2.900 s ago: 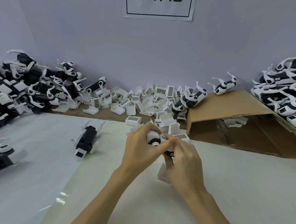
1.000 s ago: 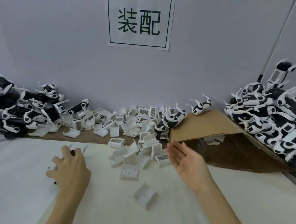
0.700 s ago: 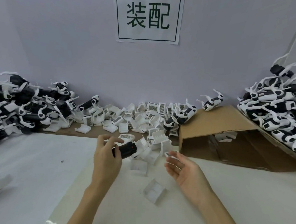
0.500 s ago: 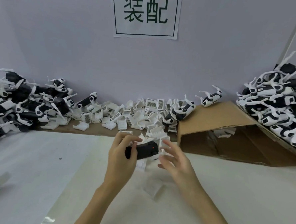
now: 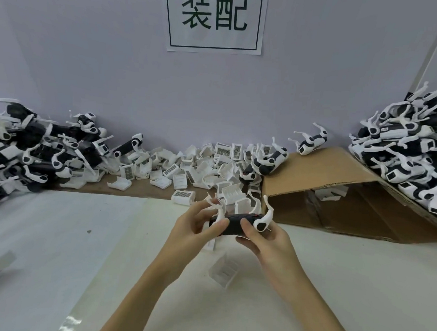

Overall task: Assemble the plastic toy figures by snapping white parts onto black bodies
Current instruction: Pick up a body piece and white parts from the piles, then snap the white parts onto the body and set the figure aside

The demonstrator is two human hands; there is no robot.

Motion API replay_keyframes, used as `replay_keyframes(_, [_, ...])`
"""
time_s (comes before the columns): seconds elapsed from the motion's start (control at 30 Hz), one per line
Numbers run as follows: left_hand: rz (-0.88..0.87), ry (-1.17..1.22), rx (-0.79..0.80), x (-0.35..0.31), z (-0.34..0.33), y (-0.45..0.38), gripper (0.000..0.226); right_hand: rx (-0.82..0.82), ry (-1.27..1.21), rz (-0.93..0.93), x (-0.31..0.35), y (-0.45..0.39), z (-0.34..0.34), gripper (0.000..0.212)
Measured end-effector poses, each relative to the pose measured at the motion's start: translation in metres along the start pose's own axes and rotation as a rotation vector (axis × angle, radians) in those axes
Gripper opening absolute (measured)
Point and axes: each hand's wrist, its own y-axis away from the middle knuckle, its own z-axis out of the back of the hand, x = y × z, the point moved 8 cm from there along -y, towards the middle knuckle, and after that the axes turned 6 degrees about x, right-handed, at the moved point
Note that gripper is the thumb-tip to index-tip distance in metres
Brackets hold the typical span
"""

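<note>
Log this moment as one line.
left hand: grips black body | right hand: grips black body | white cover: on table

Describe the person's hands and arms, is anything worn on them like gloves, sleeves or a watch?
Both are bare. The left hand and the right hand have no gloves and no rings that show. Both forearms are uncovered down to the picture's bottom edge, with no sleeve, watch or wristband in view. The fingernails look short and unpainted.

A toy assembly workstation in a factory or workshop. A printed sign (image 5: 214, 18) with two Chinese characters hangs on the plain wall. Heaps of black-and-white toy figures (image 5: 414, 162) flank a pile of loose white plastic parts (image 5: 199, 164) and a flattened cardboard box (image 5: 339, 188) on the desk (image 5: 54, 244).
</note>
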Motion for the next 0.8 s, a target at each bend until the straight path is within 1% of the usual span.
replay_keyframes(0.03, [0.005,-0.002,-0.021,0.001,0.001,0.000,0.048,0.011,-0.032,-0.021,-0.001,-0.001,-0.001,0.058])
replay_keyframes(0.1, [0.024,0.014,-0.055,0.003,0.004,0.000,0.049,0.043,-0.098,-0.066,-0.003,-0.001,-0.003,0.057])
replay_keyframes(0.17, [0.046,0.038,-0.088,0.004,0.008,0.001,0.055,0.039,-0.068,-0.070,-0.003,-0.001,-0.001,0.057])
replay_keyframes(0.27, [0.060,0.069,-0.122,0.004,0.009,0.001,0.054,-0.002,0.015,-0.055,-0.001,0.000,0.002,0.061])
replay_keyframes(0.33, [0.077,0.064,-0.154,0.005,0.009,0.001,0.055,-0.012,-0.012,-0.074,-0.004,0.001,0.001,0.064])
replay_keyframes(0.4, [0.109,0.034,-0.151,0.007,0.006,0.001,0.063,-0.028,-0.091,-0.100,-0.006,0.002,0.000,0.062])
replay_keyframes(0.47, [0.152,0.010,-0.115,0.012,0.003,0.002,0.071,-0.027,-0.189,-0.108,-0.006,0.002,-0.001,0.056])
replay_keyframes(0.53, [0.152,0.021,-0.072,0.014,-0.001,0.001,0.064,-0.018,-0.221,-0.097,-0.003,0.003,-0.002,0.051])
replay_keyframes(0.57, [0.142,0.033,-0.067,0.013,-0.002,0.001,0.058,-0.018,-0.212,-0.093,-0.001,0.004,-0.003,0.050])
replay_keyframes(0.63, [0.136,0.057,-0.093,0.011,0.001,0.001,0.054,-0.021,-0.170,-0.091,0.001,0.005,-0.005,0.052])
replay_keyframes(0.73, [0.154,0.120,-0.125,0.016,0.008,0.000,0.055,-0.010,-0.111,-0.085,0.001,0.006,-0.010,0.059])
replay_keyframes(0.8, [0.187,0.227,-0.121,0.019,0.010,-0.001,0.064,0.010,-0.081,-0.078,0.001,0.007,-0.012,0.054])
